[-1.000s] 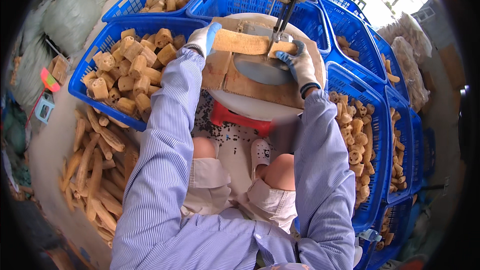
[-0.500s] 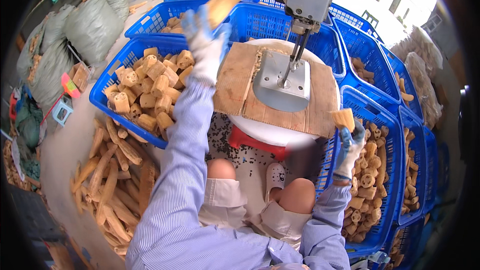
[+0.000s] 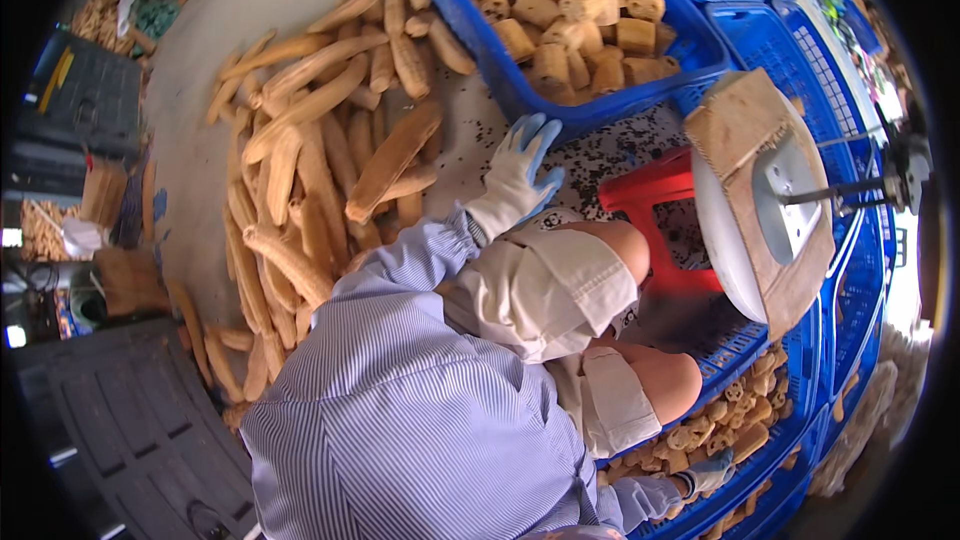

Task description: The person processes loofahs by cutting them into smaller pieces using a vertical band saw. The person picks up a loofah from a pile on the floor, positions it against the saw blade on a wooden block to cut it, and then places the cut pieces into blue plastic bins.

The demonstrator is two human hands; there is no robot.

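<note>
My left hand point(image 3: 515, 178), in a white and blue work glove, has its fingers spread and holds nothing. It is beside my knee, between the near corner of a blue crate point(image 3: 560, 120) and a pile of long dried loofahs point(image 3: 318, 165). Short cut loofah pieces point(image 3: 595, 5) fill that crate. My right hand point(image 3: 708, 473), gloved too, is low over another crate of small loofah pieces point(image 3: 690, 435). One piece lies close to its fingertips; whether the fingers hold anything is too small to make out.
A cutting machine's arm point(image 3: 860, 188) reaches over a round white table topped with cardboard point(image 3: 735, 120), with a red stool point(image 3: 655, 190) under it. More blue crates point(image 3: 850, 270) stand around it. Dark scraps dot the floor. A dark grey panel point(image 3: 130, 430) lies at lower left.
The view has swung left toward the loofah pile. My left hand has let go of its loofah piece and come down near my knee. My right hand is lower, over the crate.
</note>
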